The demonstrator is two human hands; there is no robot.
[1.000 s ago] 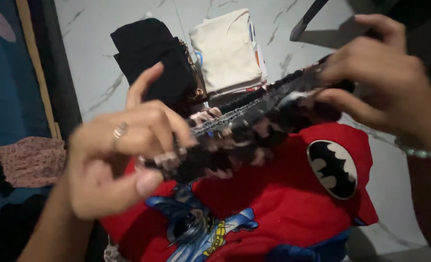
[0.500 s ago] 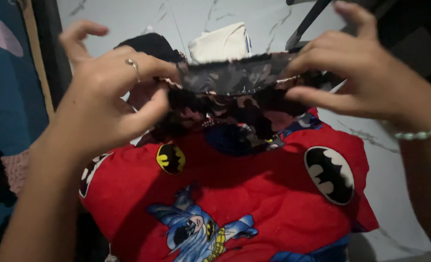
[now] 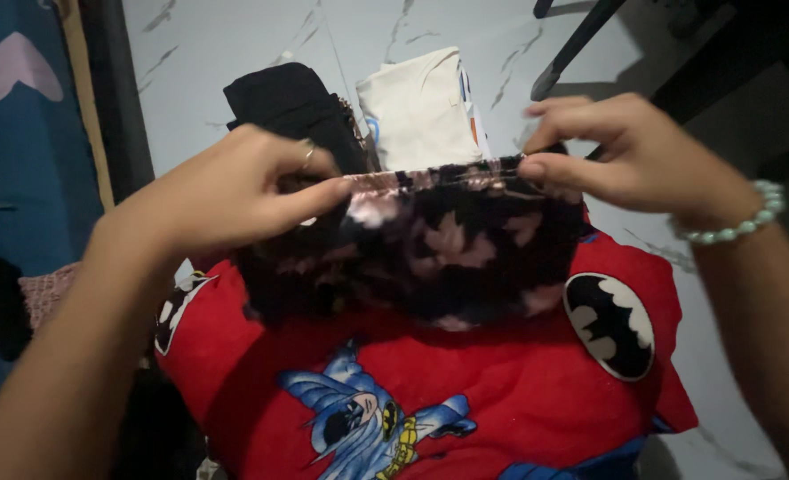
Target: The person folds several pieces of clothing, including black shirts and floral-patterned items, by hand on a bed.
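My left hand [image 3: 226, 191] and my right hand [image 3: 634, 156] each pinch one end of the top edge of a small black garment with pale pink blotches [image 3: 430, 253]. It hangs spread flat between them, above a red child's shirt [image 3: 501, 382] with black bat emblems and a blue cartoon figure. The red shirt lies on the white marble-look floor [image 3: 208, 80]. A ring sits on my left hand and a pale bead bracelet [image 3: 741, 222] on my right wrist.
Beyond the hands lie a folded black garment [image 3: 279, 102] and a folded cream garment [image 3: 421, 107]. A dark blue mattress [image 3: 21, 151] with a pink patterned cloth [image 3: 43, 293] runs along the left. Dark furniture legs [image 3: 577, 44] stand at the top right.
The patterned garment was bunched and twisted between my hands; now it is turned and spread open, hanging flat. Both hands have shifted to its top corners and dropped lower.
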